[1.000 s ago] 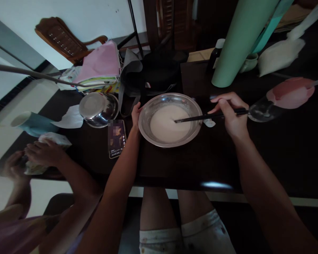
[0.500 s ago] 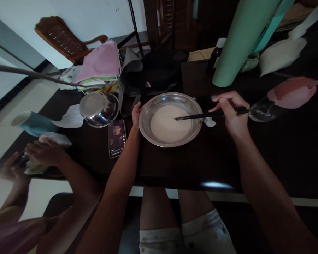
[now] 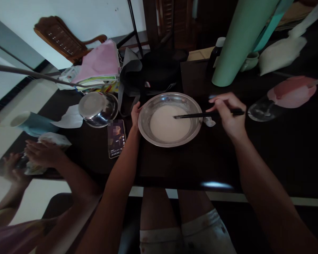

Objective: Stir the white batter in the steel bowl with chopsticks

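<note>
A wide metal bowl stands on the dark table in front of me, with a pale, milky batter in it. My left hand grips the bowl's left rim, thumb uppermost. In my right hand, fingers closed, are dark chopsticks that reach over the right rim. Their tips rest in the batter near the middle of the bowl. A crumpled white tissue lies just right of the bowl, below the chopsticks.
Left of my arm lie a lit phone, an upturned metal bowl and a blue cup. Another person's hands work beside a plastic bag. A green cylinder, a pink-topped container and a tied white bag stand right.
My right hand and the chopsticks have shifted slightly left, the tips moving a little across the batter. My left hand stays on the rim. The other person's hands have moved a little.
</note>
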The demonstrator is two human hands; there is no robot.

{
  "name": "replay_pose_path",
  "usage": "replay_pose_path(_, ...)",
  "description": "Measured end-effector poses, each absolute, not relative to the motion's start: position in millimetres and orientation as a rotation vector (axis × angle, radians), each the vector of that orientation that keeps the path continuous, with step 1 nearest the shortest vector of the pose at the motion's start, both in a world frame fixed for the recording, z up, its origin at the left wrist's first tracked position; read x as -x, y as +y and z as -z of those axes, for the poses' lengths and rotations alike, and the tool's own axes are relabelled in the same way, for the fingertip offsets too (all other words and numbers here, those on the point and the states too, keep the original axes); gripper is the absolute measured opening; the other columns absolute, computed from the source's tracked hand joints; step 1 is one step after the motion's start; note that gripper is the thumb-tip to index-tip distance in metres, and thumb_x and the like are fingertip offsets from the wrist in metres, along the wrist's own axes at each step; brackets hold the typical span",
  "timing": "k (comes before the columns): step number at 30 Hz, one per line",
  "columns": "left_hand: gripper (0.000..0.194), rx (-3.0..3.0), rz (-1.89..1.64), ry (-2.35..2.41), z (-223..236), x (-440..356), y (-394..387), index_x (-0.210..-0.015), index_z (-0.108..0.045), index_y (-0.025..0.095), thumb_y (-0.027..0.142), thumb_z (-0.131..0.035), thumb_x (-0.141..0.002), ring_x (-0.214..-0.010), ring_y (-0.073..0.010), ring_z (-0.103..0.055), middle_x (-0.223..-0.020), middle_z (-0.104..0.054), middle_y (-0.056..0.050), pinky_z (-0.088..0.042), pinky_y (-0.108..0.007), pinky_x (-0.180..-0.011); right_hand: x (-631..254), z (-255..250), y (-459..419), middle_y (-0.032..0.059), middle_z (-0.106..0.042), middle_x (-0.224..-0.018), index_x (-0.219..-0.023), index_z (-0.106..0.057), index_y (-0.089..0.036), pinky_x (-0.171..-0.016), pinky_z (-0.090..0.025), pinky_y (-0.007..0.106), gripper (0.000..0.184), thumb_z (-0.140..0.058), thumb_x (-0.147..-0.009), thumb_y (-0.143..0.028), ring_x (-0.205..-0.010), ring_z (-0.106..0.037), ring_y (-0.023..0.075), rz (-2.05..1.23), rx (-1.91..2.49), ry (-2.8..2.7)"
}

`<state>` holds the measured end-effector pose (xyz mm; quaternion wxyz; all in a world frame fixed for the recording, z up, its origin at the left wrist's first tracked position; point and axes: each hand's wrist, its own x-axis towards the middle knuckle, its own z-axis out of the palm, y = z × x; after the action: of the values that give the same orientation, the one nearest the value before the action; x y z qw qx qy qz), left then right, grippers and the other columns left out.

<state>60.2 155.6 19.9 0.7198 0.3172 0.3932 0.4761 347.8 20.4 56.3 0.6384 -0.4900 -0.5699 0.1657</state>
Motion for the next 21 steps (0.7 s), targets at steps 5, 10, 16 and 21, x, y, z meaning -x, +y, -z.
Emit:
replay_pose_path(5,0.04,-0.679,-1.074,0.885,-21,-62,154,-0.097,-0.076,0.019,0.047,-0.047,-0.09,-0.107,-0.0345,-0.076,-0.086,-0.081,-0.008,-0.062,-0.047,-0.091,-349,-58,19,-0.0041,-0.063,-0.058,-0.087,-0.071,-0.026,-0.049,-0.048,0.027,0.025,-0.066,-0.095,-0.049,-0.05,-0.065,0.0136,-0.512,1.027,-1.273)
replay_pose_path(10,0.039,-0.705,-1.078,0.9,-21,-61,154,-0.095,-0.075,0.02,0.047,-0.048,-0.09,-0.105,-0.0345,-0.076,-0.082,-0.08,-0.008,-0.062,-0.047,-0.09,-333,-47,21,0.0006,-0.077,-0.085,-0.093,-0.074,-0.026,-0.07,-0.057,0.033,0.018,-0.066,-0.095,-0.042,-0.078,-0.073,0.0173,-0.53,1.067,-1.555)
replay_pose_path(16,0.042,-0.702,-1.062,0.882,-21,-61,154,-0.104,-0.075,0.02,0.048,-0.046,-0.091,-0.106,-0.0348,-0.076,-0.087,-0.081,-0.008,-0.062,-0.048,-0.089,-350,-55,21,0.0008,-0.072,-0.081,-0.087,-0.071,-0.027,-0.059,-0.054,0.031,0.023,-0.066,-0.094,-0.048,-0.064,-0.069,0.0152,-0.387,1.098,-1.285)
replay_pose_path(21,0.042,-0.717,-1.056,0.871,-19,-60,154,-0.103,-0.075,0.02,0.05,-0.05,-0.089,-0.106,-0.0359,-0.076,-0.087,-0.081,-0.008,-0.062,-0.049,-0.09,-352,-59,19,-0.0037,-0.061,-0.059,-0.087,-0.071,-0.026,-0.05,-0.049,0.028,0.025,-0.065,-0.094,-0.049,-0.051,-0.064,0.0132,-0.518,1.019,-1.26)
